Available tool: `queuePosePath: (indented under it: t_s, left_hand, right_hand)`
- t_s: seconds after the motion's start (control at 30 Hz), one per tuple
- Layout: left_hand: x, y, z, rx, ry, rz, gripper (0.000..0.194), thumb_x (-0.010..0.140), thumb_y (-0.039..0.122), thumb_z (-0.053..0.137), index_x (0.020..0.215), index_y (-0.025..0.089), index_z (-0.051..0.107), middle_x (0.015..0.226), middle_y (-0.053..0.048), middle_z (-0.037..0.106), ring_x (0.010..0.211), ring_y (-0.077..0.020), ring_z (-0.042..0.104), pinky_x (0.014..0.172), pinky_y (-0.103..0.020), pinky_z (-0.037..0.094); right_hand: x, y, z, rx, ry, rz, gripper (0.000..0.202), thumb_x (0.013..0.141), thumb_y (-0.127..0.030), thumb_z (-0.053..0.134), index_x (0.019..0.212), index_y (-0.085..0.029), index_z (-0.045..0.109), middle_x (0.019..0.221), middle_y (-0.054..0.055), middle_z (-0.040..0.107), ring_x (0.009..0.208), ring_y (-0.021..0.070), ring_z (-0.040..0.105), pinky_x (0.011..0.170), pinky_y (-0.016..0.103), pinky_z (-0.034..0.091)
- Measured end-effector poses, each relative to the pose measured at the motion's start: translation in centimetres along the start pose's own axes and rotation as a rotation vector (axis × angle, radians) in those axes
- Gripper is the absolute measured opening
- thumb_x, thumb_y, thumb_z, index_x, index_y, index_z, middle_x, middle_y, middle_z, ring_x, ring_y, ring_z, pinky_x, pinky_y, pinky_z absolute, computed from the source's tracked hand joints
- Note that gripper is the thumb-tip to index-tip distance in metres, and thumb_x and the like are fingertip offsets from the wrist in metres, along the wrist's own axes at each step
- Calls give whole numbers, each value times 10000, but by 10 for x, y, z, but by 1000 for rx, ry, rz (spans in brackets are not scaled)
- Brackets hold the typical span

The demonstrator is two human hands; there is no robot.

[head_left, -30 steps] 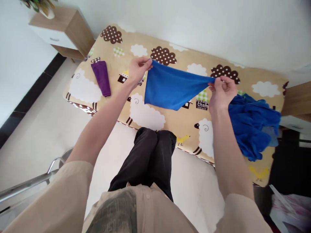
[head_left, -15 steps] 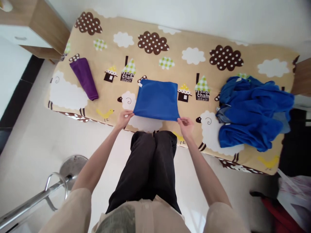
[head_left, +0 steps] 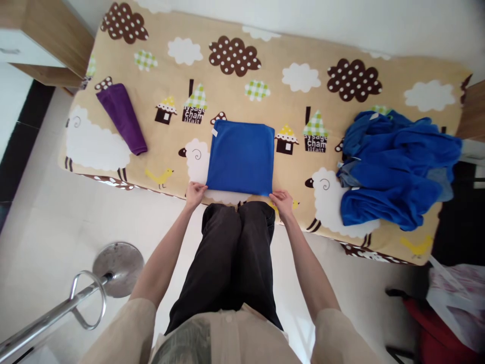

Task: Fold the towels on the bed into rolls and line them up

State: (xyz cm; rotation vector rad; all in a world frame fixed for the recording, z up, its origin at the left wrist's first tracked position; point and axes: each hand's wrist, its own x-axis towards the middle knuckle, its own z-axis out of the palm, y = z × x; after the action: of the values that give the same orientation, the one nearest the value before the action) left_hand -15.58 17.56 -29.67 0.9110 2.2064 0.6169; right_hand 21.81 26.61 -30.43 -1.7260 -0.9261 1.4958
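A blue cloth lies flat as a near square on the patterned bed cover, with a small white tag at its upper left corner. My left hand pinches the cloth's near left corner. The near right corner is between the fingertips of my right hand. To the left lies a narrow folded purple cloth. A loose heap of blue cloths rests on the right part of the bed.
A metal stand with a round base is on the floor at the left. A wooden cabinet adjoins the bed's far left. Red and white bags lie at the lower right. A wall runs behind the bed.
Both hands have moved toward me, drawing the cloth's near edge closer to the bed's edge. The cloth looks longer and flatter. The view has shifted slightly.
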Motion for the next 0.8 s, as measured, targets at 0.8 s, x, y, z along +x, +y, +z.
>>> queuePosePath:
  t_s: [0.8]
  left_hand:
    - [159,98,11,-348,-184,-63,337,817,402,754,1058,179,676,949,-96,699,838,-199,656,795,-346,546]
  right_hand:
    - [166,-99,75,-212,-277,-150,385,704,-384,876,993,-245,663,649,-81,559,504,73,485,442,180,391]
